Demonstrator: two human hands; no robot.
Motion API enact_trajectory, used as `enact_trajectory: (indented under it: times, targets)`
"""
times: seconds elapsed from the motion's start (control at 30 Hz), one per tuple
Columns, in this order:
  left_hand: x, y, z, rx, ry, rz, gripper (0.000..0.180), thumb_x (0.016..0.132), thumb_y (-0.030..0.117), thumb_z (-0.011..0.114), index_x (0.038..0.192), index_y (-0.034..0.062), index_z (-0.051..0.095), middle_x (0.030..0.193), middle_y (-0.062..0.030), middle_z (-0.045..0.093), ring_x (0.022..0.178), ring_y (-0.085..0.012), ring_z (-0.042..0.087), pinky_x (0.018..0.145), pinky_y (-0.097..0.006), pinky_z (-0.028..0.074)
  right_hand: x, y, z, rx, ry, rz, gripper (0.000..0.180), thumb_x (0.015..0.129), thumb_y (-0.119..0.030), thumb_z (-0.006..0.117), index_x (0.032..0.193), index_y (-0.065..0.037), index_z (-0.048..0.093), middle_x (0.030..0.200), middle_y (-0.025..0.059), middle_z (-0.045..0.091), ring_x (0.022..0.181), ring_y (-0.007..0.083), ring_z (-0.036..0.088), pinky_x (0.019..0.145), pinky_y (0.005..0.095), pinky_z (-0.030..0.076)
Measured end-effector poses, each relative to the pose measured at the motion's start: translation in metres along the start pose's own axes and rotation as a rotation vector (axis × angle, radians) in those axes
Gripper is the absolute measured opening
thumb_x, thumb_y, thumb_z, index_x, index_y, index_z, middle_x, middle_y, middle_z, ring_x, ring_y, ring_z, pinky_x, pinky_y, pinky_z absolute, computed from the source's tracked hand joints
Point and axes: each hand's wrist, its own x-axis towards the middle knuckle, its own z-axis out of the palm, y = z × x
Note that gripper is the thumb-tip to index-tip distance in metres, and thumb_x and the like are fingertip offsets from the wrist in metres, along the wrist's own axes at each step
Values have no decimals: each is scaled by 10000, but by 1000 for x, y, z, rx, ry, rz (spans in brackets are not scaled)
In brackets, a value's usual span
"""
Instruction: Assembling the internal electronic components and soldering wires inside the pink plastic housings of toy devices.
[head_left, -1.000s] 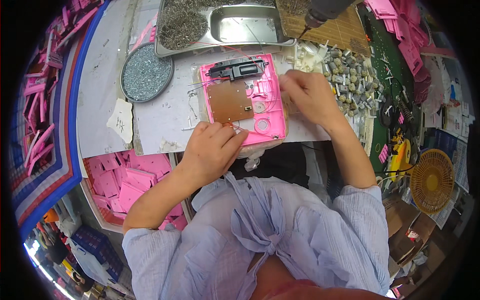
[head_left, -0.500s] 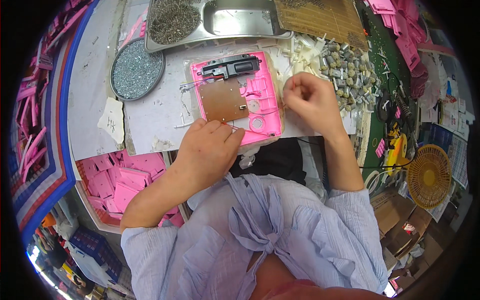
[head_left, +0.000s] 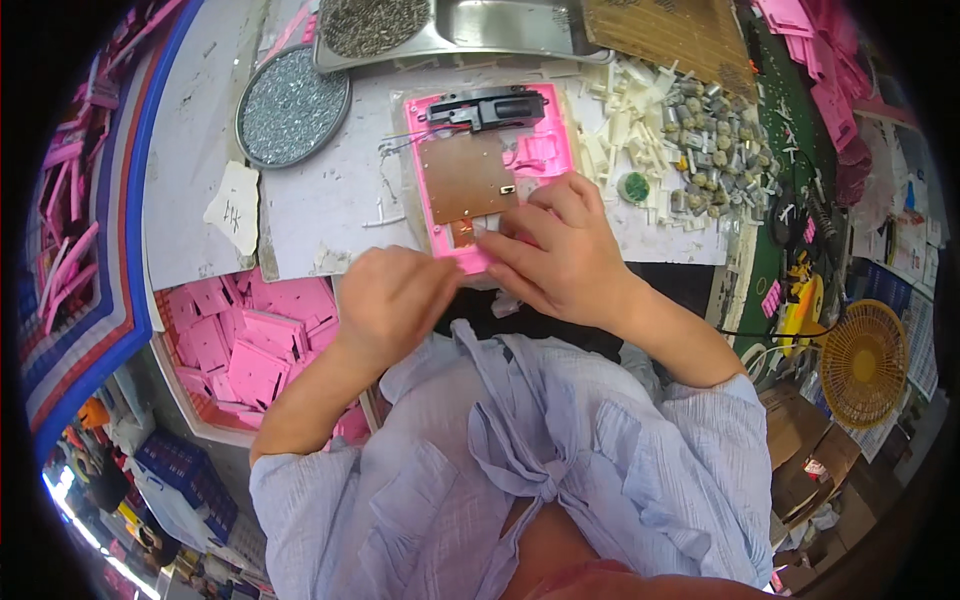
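In front of me lies a pink plastic housing (head_left: 558, 135) with a black oblong module (head_left: 490, 110) across its far end and a brown circuit board (head_left: 460, 180) in the middle. My right hand (head_left: 565, 250) reaches over the housing's near right part, fingers bent and tips close together. Next to those fingertips a small copper-coloured piece (head_left: 464, 232) shows inside the housing. My left hand (head_left: 390, 300) is at the near left corner, its fingers pressed together and slightly blurred. What either hand pinches is hidden. The housing's near right corner is covered by my right hand.
A round tray of small silver screws (head_left: 295, 110) stands at left, beside a torn white card (head_left: 235, 210). Behind is a steel tray (head_left: 500, 45). Small motors (head_left: 710, 140) and white plastic parts lie at right, near a green round piece (head_left: 633, 187). Pink parts fill a crate (head_left: 250, 350) below left.
My right hand has come left and nearer, from beside the housing onto its near part. My left hand has drawn back off the board to the near left corner. The view has shifted slightly.
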Motion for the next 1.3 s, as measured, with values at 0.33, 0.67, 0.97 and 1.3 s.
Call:
enact_trajectory:
  times: [0.33,0.67,0.97,1.3]
  targets:
    - [-42,17,1,-1,-406,-67,183,865,236,725,945,98,636,837,-88,588,776,-276,641,673,-407,511,13,-29,26,27,-8,4,287,725,-246,807,938,-113,669,981,23,625,940,240,575,902,479,412]
    - [-4,-31,0,-228,-90,7,220,766,107,852,930,68,711,863,-107,624,742,-291,638,633,-397,523,12,15,-31,165,-93,9,299,731,-230,841,964,-127,685,970,59,646,1011,280,597,927,466,442]
    - [29,-38,-23,-316,-287,-20,213,761,89,854,921,57,719,844,-93,584,729,-265,622,626,-373,517,116,261,-194,-378,544,238,156,868,-166,725,973,-54,756,832,75,715,776,168,660,729,321,520]
    - [21,-37,-22,-323,-260,-101,218,740,68,866,912,58,732,880,-82,578,750,-235,613,631,-344,513,211,372,-192,-697,590,141,157,838,-186,732,929,-61,763,952,152,699,1008,361,634,872,440,523]
